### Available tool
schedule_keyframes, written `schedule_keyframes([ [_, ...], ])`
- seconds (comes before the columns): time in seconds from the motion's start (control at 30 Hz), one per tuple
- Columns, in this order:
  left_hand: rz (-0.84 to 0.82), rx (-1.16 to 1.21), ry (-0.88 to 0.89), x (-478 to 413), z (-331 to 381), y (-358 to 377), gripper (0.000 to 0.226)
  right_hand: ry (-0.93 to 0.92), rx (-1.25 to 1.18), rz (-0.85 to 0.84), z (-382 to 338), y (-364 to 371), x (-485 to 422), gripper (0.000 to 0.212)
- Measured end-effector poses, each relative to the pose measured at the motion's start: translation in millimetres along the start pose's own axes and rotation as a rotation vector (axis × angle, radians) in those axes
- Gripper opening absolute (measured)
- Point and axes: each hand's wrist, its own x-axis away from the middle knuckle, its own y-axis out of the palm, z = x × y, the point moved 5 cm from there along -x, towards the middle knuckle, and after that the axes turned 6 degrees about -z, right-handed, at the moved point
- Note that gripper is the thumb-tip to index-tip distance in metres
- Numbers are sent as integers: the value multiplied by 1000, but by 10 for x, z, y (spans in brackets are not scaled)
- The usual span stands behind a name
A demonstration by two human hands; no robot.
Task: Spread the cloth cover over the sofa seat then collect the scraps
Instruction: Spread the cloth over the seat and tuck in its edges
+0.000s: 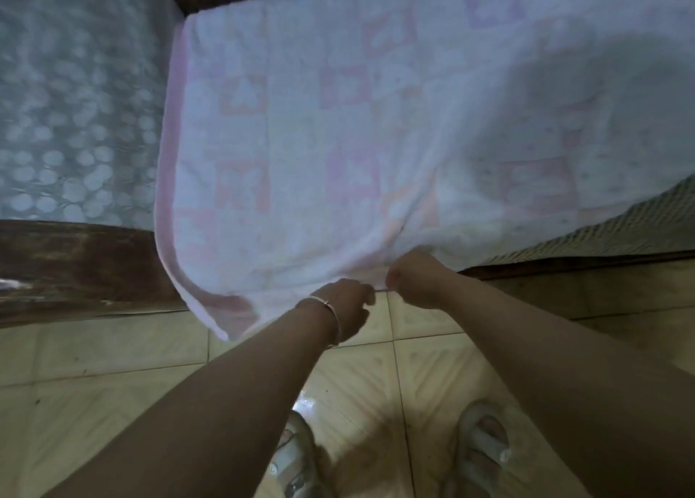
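A white cloth cover with pale pink checks and a pink border lies over the sofa seat. Its near edge hangs down over the front of the sofa, and its near-left corner droops toward the floor. My left hand, with a bangle on the wrist, grips the near hem of the cover. My right hand grips the same hem just to the right, fingers curled into the fabric. A bulge rises in the cover at the right. No scraps are visible.
A grey cover with round pale dots lies on the seat to the left. The brown sofa front runs along the near side. A waffle-textured fabric shows at the right. Beige floor tiles and my sandalled feet are below.
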Motion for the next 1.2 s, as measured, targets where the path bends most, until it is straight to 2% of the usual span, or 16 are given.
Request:
schedule_keyframes([
  [0.13, 84, 186, 119, -224, 869, 37, 29, 194, -566, -45, 837, -82, 245, 11],
  [0.2, 127, 428, 110, -343, 1213, 31, 26, 284, -807, 61, 1282, -181, 354, 12],
  [0.27, 164, 772, 75, -441, 1537, -30, 23, 365, -1055, 217, 1734, -316, 396, 19],
  [0.33, 317, 929, 86, -521, 1844, -170, 22, 412, -1310, 348, 2089, -470, 445, 23],
  [0.4, 500, 809, 142, -540, 2107, -364, 22, 371, -1553, 454, 2267, -620, 491, 16],
  [0.47, 588, 610, 258, -544, 2419, -538, 22, 256, -1739, 568, 2408, -801, 553, 25],
  [0.5, 605, 507, 297, -563, 2535, -591, 24, 207, -1808, 607, 2445, -875, 586, 27],
  [0.6, 560, 326, 351, -668, 2766, -626, 33, 64, -2051, 609, 2501, -1009, 608, 13],
  [0.67, 496, 331, 356, -740, 2855, -569, 33, 0, -2187, 584, 2537, -1060, 584, 25],
  [0.73, 453, 353, 277, -812, 2892, -499, 28, -39, -2246, 539, 2560, -1101, 554, 28],
  [0.8, 423, 487, 154, -919, 2897, -445, 27, -67, -2218, 465, 2584, -1165, 548, 29],
  [0.9, 426, 980, 18, -1060, 2867, -439, 25, -154, -2090, 364, 2590, -1286, 521, 32],
  [0.97, 442, 1329, -34, -1121, 2877, -424, 18, -155, -2049, 362, 2632, -1308, 498, 33],
  [1.03, 433, 1691, -100, -1141, 2922, -415, 7, -14, -1999, 425, 2740, -1234, 498, 32],
  [1.1, 407, 2024, -190, -1153, 2971, -385, 13, 140, -1929, 473, 2832, -1126, 563, 28],
  [1.2, 432, 2274, -330, -1137, 2943, -380, 19, 163, -1912, 502, 2895, -1088, 650, 15],
])
